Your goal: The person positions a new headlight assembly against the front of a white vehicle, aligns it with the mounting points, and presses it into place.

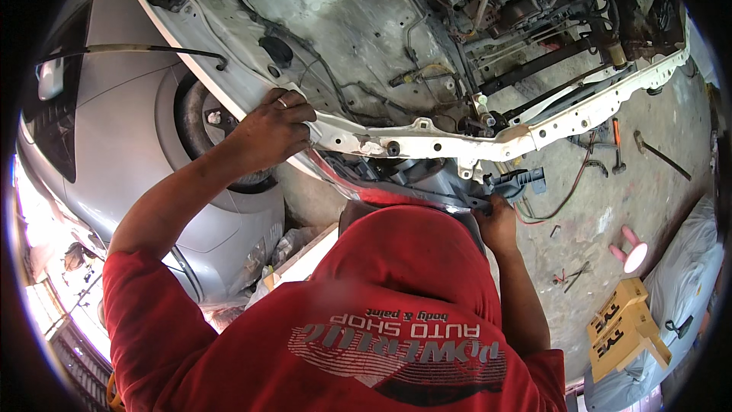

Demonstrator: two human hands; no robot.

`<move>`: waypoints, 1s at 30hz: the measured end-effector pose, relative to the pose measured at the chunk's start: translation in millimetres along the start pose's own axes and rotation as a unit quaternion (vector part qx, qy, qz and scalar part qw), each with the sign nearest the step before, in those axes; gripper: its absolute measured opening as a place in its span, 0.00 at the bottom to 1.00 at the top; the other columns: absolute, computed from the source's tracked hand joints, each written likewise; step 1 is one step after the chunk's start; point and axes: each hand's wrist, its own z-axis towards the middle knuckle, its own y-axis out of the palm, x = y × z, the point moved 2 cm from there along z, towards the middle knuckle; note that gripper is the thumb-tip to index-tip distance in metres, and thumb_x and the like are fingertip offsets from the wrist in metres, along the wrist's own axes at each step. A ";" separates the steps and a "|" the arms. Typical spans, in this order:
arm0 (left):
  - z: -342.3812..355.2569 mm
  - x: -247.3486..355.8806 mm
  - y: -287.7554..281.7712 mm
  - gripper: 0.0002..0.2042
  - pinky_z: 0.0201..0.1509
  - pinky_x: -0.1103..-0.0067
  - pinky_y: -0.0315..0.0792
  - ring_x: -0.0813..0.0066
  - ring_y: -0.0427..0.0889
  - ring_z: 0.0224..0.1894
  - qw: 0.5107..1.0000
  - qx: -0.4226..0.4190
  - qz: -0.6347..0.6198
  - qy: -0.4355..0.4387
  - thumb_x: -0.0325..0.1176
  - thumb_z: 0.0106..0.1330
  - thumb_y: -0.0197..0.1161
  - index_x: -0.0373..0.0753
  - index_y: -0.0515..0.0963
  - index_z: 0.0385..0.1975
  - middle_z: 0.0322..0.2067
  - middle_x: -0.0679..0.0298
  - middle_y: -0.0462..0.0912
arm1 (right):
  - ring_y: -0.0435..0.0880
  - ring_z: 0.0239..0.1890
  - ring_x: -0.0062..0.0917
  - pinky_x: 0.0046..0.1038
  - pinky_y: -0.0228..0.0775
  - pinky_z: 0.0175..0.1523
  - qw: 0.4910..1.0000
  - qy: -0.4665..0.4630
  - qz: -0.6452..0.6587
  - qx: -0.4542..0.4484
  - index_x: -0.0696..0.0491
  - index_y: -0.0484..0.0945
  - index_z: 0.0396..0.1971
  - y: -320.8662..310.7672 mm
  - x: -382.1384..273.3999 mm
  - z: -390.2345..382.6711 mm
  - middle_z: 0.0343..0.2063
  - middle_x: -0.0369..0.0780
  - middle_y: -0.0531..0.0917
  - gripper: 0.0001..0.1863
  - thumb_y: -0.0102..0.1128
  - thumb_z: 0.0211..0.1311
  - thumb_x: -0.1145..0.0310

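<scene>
1. Curved grey part (438,192), edged in red toward its left, lies just below the lower edge of the white front rail (427,146), between the person's two hands.
2. Its long axis runs crosswise, sloping from upper left to lower right, roughly following the rail above it.
3. Right hand (497,225) is the nearer one: it touches the part's right end, so the part stretches leftward from those fingers. They look bent narrow around that end, with the tips partly hidden.
4. Left hand (278,130) sits higher, beyond the part's left end, its fingers bent over the left stretch of the rail. I cannot tell whether they close on it, as the tips are hidden.
5. Just beside the right hand, a blue-grey bracket (526,181) sticks out below the rail.
6. Farther out, a hammer (618,149) lies toward the upper right of the concrete floor (568,248), cardboard boxes (627,328) stand near its lower right, and a silver car (122,145) occupies the left side.
</scene>
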 end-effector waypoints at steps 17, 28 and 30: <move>12.5 4.4 -1.7 0.20 0.74 0.57 0.54 0.58 0.70 0.65 0.981 -0.006 -0.045 -0.190 0.37 0.46 0.77 0.40 0.80 0.38 0.54 0.57 0.78 | 0.85 0.39 0.47 0.41 0.76 0.44 1.000 0.001 0.006 -0.011 0.60 0.80 0.38 -4.8 -7.2 2.3 0.36 0.52 0.84 0.17 0.74 0.48 0.71; 21.4 4.4 0.0 0.29 0.75 0.59 0.51 0.63 0.70 0.65 0.978 -0.099 -0.003 -0.184 0.41 0.45 0.77 0.50 0.83 0.52 0.53 0.67 0.83 | 0.84 0.39 0.47 0.42 0.76 0.43 0.998 0.040 0.030 -0.028 0.58 0.81 0.37 -8.4 -13.0 3.0 0.36 0.50 0.84 0.15 0.72 0.47 0.73; 25.9 1.1 -1.6 0.29 0.75 0.59 0.50 0.64 0.69 0.65 0.974 -0.128 0.002 -0.188 0.42 0.44 0.78 0.52 0.83 0.53 0.53 0.69 0.83 | 0.84 0.38 0.47 0.42 0.76 0.43 0.999 0.017 0.043 -0.011 0.58 0.82 0.37 -6.5 -10.8 2.2 0.36 0.50 0.84 0.15 0.72 0.47 0.73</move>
